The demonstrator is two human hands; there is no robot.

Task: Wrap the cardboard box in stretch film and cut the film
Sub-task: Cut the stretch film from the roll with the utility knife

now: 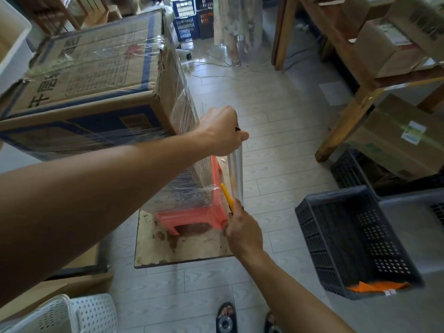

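Fingers of the right hand (242, 227) clamp a yellow knife (227, 195) just below the upright film roll (236, 174); the left hand (222, 131) grips its top, beside the box (96, 75).

Cardboard box (96, 75) on plastic stool (199, 218); stool on board (177, 251); slotted crate (355, 239) right of stool; shelving (355, 75) behind crate
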